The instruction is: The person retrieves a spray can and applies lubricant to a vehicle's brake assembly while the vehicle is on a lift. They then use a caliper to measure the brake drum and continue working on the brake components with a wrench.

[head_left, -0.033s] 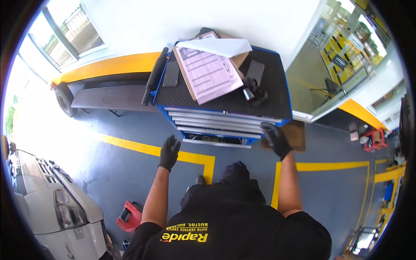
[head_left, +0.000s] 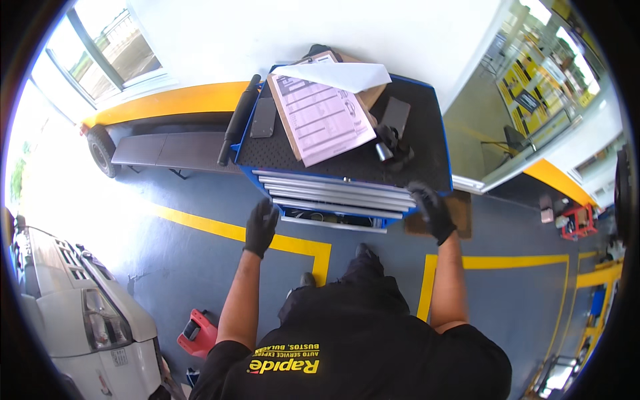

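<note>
Blue tool chest [head_left: 337,189] faces you: your left hand [head_left: 261,227] near its front-left corner, right hand [head_left: 433,212] near its front-right, both with fingers apart.

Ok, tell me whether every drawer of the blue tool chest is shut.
No, the lowest visible drawer is pulled out, with things showing inside it.

Across the top of the frame I face a white wall [head_left: 220,37], with a bright window [head_left: 137,57] at upper left and a dark bench [head_left: 193,153] below. Yellow lines [head_left: 513,261] cross my grey floor [head_left: 200,267], which glares white at left.
</note>
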Demonstrator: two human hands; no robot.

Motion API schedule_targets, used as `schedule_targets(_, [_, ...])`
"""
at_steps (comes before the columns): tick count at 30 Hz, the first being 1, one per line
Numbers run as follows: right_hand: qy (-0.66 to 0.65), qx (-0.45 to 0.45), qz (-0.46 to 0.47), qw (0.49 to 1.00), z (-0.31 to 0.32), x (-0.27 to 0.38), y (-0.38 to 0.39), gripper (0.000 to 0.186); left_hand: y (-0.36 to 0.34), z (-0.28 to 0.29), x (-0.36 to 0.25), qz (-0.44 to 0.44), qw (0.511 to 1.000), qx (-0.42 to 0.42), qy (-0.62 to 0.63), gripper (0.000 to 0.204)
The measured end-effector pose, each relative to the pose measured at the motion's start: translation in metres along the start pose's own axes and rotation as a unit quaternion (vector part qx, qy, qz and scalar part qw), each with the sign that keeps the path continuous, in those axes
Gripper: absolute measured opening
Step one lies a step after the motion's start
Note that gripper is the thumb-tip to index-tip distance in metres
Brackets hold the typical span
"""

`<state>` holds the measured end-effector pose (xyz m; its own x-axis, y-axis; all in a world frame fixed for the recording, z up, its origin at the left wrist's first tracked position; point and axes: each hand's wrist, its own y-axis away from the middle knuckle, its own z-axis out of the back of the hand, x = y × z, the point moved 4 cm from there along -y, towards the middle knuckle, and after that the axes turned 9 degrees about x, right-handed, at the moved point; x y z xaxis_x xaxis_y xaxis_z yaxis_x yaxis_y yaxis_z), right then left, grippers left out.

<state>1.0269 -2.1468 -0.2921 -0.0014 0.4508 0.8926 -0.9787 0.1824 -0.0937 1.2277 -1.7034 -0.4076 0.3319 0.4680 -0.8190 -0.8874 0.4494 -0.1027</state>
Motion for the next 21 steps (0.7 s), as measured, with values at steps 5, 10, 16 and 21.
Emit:
schedule_targets(5, [-0.217,-0.052,0.041,0.974,0.088,-0.084,-0.187,0.04,-0.119,-0.019,-0.09,0.039,0.99,-0.123,0.063,0.048])
schedule_targets(10, [0.078,-0.066,0.124,0.987,0.12,-0.137,-0.388,0.046,-0.168,-0.037,-0.1,0.141,0.97,-0.176,-0.087,0.045])
schedule_targets(16, [-0.102,-0.068,-0.003,0.992,0.09,-0.08,-0.438,0.04,-0.201,-0.052,-0.065,0.158,0.975,-0.151,-0.03,0.034])
schedule_targets(21, [-0.319,0.021,0.095,0.943,0.062,-0.004,-0.393,0.029,-0.207,-0.057,-0.071,0.12,0.981,-0.145,0.056,0.035])
